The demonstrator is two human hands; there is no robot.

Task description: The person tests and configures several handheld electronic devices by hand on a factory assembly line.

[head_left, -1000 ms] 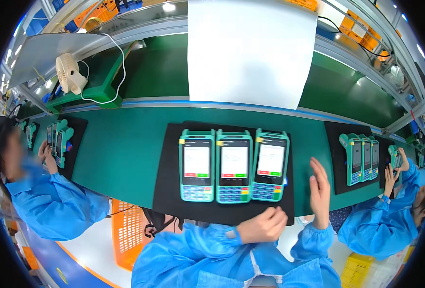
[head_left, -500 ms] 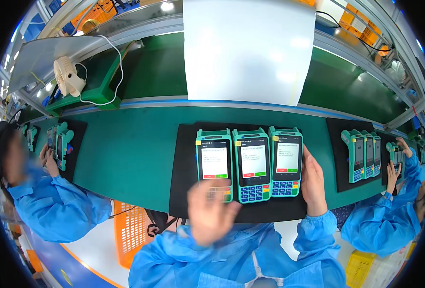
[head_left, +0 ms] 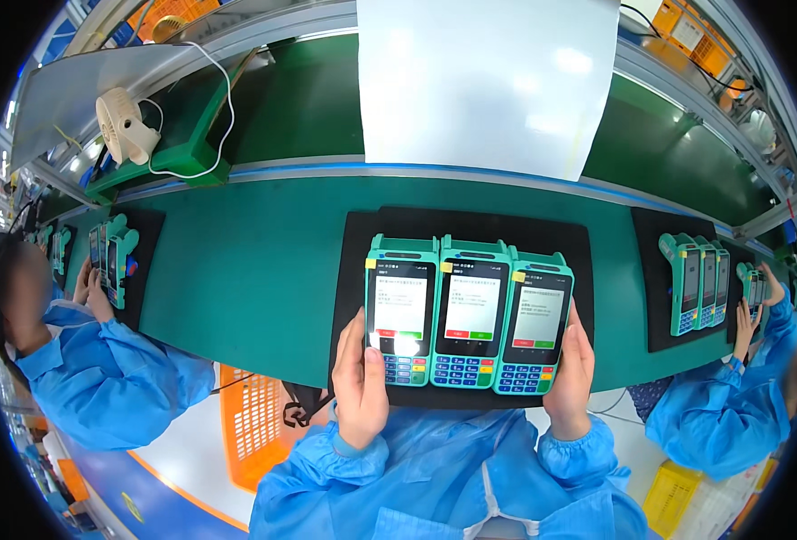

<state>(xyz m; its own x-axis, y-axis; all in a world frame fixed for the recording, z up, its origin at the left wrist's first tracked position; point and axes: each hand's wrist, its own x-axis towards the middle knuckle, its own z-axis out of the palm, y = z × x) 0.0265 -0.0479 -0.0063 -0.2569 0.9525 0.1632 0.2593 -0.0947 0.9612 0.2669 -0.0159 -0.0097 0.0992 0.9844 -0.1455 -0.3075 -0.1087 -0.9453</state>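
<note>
Three green payment terminals stand side by side in a row, each with a lit screen and a blue keypad: the left terminal (head_left: pixel 400 306), the middle terminal (head_left: pixel 470 310) and the right terminal (head_left: pixel 534 324). Their sides touch or nearly touch, and the right one leans slightly. My left hand (head_left: pixel 361 387) grips the outer edge of the left terminal, thumb by its keypad. Against the outer edge of the right terminal, my right hand (head_left: pixel 573 373) is wrapped, its fingertips partly hidden. Beneath the row lies a black mat (head_left: pixel 353 243).
A green table (head_left: pixel 254 261) carries the mat. Co-workers in blue sit left and right, handling terminals; several more terminals (head_left: pixel 691 283) rest on a mat at right. A white sheet (head_left: pixel 484 81) hangs behind, a small fan (head_left: pixel 124 126) far left. An orange crate (head_left: pixel 250 423) stands below.
My left hand has come off the left terminal's keypad and taken its outer side. The terminals have been drawn closer together; the right one now sits a little lower and tilted.
</note>
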